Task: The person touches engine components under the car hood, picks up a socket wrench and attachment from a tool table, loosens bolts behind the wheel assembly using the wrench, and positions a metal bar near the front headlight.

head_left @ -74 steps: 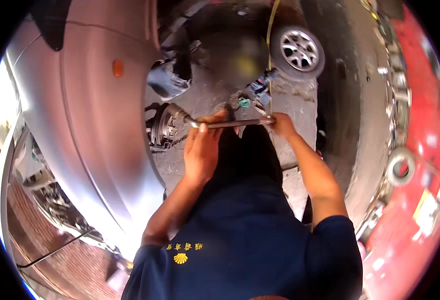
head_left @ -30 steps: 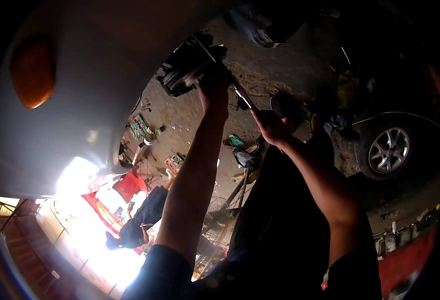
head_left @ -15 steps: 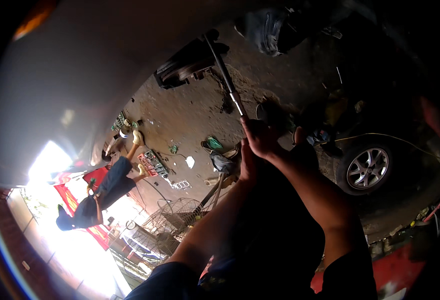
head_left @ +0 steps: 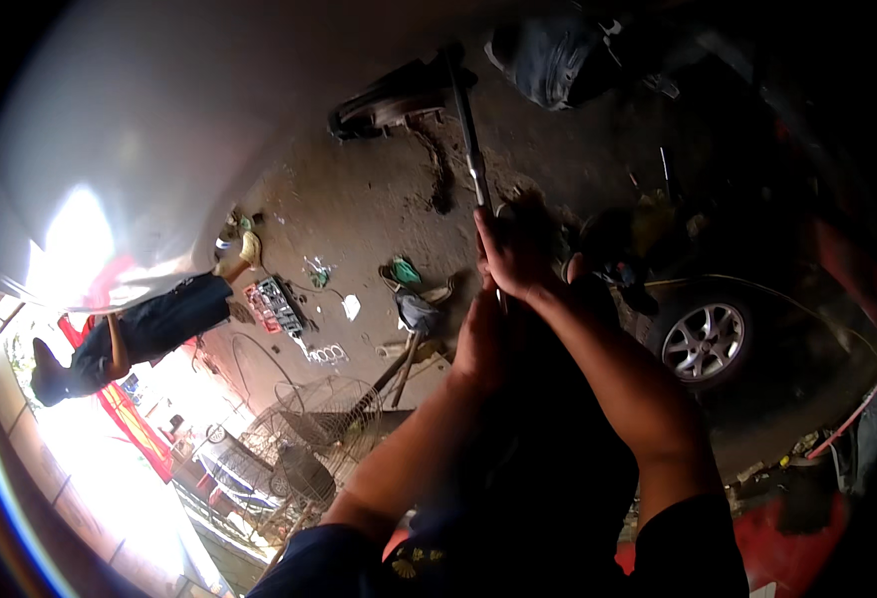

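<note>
My right hand [head_left: 514,261] is closed round a long metal bar [head_left: 467,125], just below its shiny section. The bar's dark far end rises to a dark assembly [head_left: 399,98] under a large smooth grey surface. Just below, my left hand [head_left: 482,337] is closed at the bar's lower end, close against the right hand; its fingertips are partly hidden. Both forearms come up from the lower edge, in dark short sleeves.
A tyre on a silver alloy wheel [head_left: 704,342] lies at right. At left, a person [head_left: 149,334] bends near an open red tool case [head_left: 274,305]. A wire fan cage [head_left: 314,439] stands lower left. A green cloth [head_left: 400,269] and scattered parts lie on the dirty floor.
The view has shifted, and the bar now looks more upright in it. Both hands have drawn down slightly along with it and keep their hold. The other person appears further left.
</note>
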The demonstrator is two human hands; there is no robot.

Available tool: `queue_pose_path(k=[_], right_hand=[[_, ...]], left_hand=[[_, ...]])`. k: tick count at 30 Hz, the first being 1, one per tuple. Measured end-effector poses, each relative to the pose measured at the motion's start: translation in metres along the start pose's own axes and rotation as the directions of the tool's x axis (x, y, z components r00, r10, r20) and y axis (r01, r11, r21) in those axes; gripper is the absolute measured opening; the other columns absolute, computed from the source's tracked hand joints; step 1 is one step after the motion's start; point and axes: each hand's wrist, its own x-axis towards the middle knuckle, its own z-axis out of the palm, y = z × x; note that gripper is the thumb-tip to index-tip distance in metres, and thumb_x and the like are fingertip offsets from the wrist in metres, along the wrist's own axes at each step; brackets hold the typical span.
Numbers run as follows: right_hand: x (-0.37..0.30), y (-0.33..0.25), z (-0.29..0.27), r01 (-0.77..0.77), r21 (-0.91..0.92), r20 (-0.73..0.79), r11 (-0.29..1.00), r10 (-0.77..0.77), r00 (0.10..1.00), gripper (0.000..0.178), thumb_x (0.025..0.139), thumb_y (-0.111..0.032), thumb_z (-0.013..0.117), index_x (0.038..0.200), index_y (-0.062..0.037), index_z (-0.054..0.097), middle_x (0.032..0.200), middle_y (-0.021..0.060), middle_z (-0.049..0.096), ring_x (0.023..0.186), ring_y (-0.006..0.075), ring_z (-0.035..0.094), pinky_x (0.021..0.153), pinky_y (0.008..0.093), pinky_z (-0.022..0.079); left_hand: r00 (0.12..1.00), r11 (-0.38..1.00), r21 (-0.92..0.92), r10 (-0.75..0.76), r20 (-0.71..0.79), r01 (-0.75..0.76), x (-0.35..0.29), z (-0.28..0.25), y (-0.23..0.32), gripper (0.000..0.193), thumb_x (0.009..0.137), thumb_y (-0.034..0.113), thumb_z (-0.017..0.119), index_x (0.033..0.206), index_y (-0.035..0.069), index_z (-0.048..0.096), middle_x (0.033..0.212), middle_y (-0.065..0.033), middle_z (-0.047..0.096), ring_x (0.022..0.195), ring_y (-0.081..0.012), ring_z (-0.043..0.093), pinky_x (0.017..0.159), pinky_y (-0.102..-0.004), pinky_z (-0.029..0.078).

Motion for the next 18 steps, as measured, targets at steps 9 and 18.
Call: queue_pose_path(k=[9,18], right_hand=[[-0.011,-0.035,-0.015,-0.145,-0.157,0.061,0.977,0.156,0.986,0.07,0.115,-0.051,0.027,0.076,-0.0027,0.061,0.07,0.018,0.067,0.072,0.0369,0.069,0.077,0.0505,0.054],[-0.013,-0.05,0.001,-0.472,0.635,0.047,0.612,0.579,0.814,0.035,0.106,-0.036,0.063,0.089,-0.0055,0.067,0.077,0.002,0.063,0.06,0.0123,0.055,0.058,0.0295,0.044]], left_hand=[[0.833,0.965,0.26,0.177,-0.525,-0.042,0.007,0.068,-0.014,0.055,0.114,0.05,0.038,0.153,0.011,0.048,0.144,-0.0083,0.062,0.133,-0.0243,0.059,0.113,-0.0391,0.047],[0.757,0.982,0.086,-0.071,-0.65,0.166,0.019,0.101,0.004,0.089,0.102,0.074,0.046,0.157,0.004,0.045,0.155,-0.0172,0.055,0.144,-0.0341,0.051,0.127,-0.0484,0.034]])
